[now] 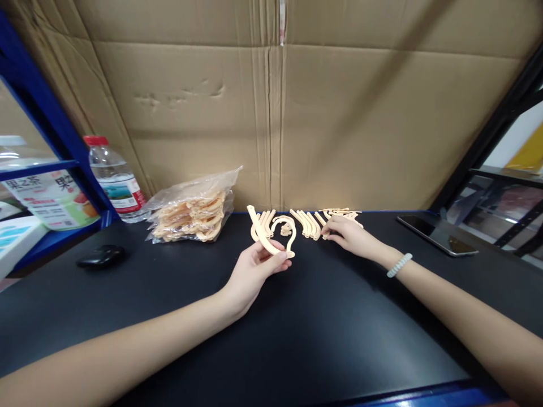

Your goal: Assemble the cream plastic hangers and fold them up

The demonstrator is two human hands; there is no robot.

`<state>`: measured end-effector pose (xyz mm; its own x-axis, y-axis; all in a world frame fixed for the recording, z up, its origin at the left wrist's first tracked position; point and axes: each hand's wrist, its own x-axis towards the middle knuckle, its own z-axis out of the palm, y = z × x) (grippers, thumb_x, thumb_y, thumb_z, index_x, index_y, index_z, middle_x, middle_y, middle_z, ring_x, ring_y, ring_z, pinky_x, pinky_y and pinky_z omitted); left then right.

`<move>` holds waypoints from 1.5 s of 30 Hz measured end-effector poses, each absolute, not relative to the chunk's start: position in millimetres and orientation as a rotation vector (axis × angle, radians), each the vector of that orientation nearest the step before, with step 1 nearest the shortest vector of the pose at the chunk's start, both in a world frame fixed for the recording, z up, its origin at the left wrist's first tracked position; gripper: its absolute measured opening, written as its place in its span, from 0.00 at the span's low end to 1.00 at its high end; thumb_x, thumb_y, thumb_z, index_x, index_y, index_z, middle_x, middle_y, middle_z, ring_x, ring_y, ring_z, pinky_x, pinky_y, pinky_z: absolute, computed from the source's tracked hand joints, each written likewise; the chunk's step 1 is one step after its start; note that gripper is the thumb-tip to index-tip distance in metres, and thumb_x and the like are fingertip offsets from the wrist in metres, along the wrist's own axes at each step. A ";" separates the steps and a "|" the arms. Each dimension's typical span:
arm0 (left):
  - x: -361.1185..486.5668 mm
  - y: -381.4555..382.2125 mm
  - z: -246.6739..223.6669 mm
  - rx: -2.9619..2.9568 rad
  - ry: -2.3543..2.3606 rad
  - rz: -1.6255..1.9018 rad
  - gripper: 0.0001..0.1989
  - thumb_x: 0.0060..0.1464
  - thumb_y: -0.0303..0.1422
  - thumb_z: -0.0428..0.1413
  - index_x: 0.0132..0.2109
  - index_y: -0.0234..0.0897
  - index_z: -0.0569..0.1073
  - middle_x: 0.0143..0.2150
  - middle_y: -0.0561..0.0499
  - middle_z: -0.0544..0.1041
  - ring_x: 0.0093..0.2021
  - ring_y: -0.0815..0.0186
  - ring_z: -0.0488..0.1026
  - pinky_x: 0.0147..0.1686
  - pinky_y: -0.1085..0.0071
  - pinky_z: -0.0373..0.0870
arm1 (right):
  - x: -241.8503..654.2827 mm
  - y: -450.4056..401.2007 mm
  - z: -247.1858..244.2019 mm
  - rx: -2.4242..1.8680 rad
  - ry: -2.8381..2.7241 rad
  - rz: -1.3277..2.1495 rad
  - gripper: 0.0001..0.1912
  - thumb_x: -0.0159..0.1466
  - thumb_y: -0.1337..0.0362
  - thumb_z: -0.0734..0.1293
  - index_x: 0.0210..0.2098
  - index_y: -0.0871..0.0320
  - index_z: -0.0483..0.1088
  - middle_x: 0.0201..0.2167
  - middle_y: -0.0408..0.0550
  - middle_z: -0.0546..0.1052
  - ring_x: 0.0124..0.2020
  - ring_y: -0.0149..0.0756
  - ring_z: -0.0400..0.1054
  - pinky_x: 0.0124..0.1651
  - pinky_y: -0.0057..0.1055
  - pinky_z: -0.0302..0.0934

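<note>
The person's forearms (127, 347) reach in over the black table (297, 345). The left hand (252, 274), thumb and fingers closed, pinches a pale curved strip (262, 234) above the table; an arched piece (292, 234) meets it at the fingertips, though whether they are joined cannot be told. The right hand (350, 234), fingers bent, is at the right end of a row of strips (309, 224); whether it grips one is unclear. Left of the strips sits a bag (190, 212), near a bottle (116, 181).

The pieces (259, 232) are cream, the tabletop (322, 328) black, the cardboard (360, 124) brown.
</note>
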<state>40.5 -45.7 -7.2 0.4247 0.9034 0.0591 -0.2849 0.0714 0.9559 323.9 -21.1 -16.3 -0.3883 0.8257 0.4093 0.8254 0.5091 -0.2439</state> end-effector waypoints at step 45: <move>42.0 -42.9 -11.2 1.250 0.612 1.006 0.12 0.43 0.27 0.66 0.35 0.33 0.72 0.31 0.53 0.78 0.33 0.69 0.73 0.39 0.72 0.69 | 215.2 -86.3 -5.4 -1.034 -1.092 1.330 0.13 0.56 0.59 0.73 0.36 0.59 0.71 0.35 0.46 0.74 0.40 0.33 0.68 0.35 0.26 0.64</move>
